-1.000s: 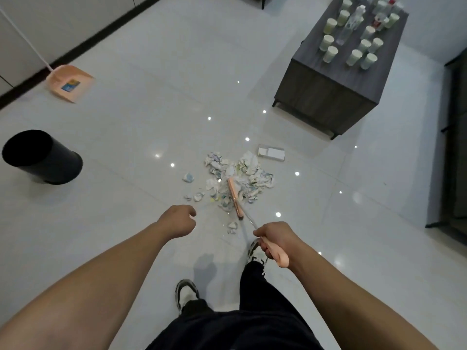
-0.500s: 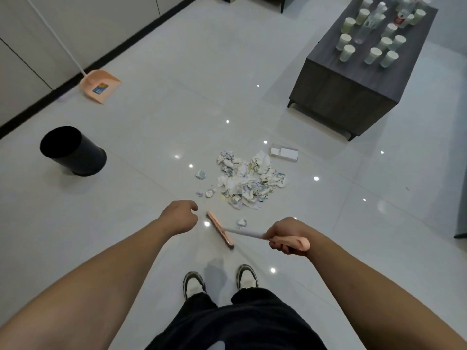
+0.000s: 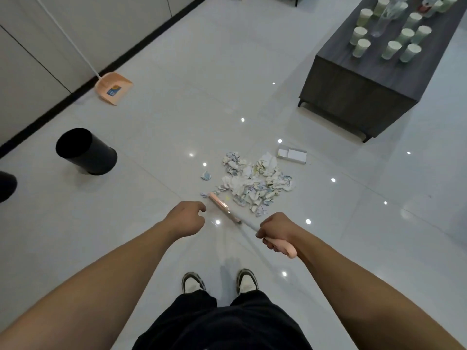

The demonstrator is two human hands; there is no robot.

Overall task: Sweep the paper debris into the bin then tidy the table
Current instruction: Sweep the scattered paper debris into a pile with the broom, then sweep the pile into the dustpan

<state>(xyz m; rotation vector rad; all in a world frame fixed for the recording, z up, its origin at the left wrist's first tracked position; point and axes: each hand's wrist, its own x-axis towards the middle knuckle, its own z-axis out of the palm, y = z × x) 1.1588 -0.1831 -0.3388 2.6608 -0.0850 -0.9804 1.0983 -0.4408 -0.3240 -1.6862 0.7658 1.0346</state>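
A heap of crumpled paper debris [image 3: 255,181] lies on the glossy white floor, with a few stray scraps [image 3: 206,175] to its left. My right hand [image 3: 275,229] grips the pink handle of a broom. The pink broom head [image 3: 223,207] rests on the floor at the heap's near left edge. My left hand [image 3: 188,218] hovers left of the broom head, fingers curled, holding nothing. A black bin [image 3: 84,151] lies tilted on the floor at the left. A pink dustpan [image 3: 112,88] with a long white handle leans by the wall.
A dark wooden table [image 3: 358,89] at the upper right carries several paper cups [image 3: 361,48] and a clear bottle [image 3: 381,20]. A small white box [image 3: 293,154] lies on the floor beside the heap. My shoes [image 3: 219,281] stand just behind the broom. A dark object [image 3: 6,184] shows at the left edge.
The broom head came back out of the heap toward my feet, then swung forward again to the heap's near left edge. The stray scrap by the broom is gone from its spot.
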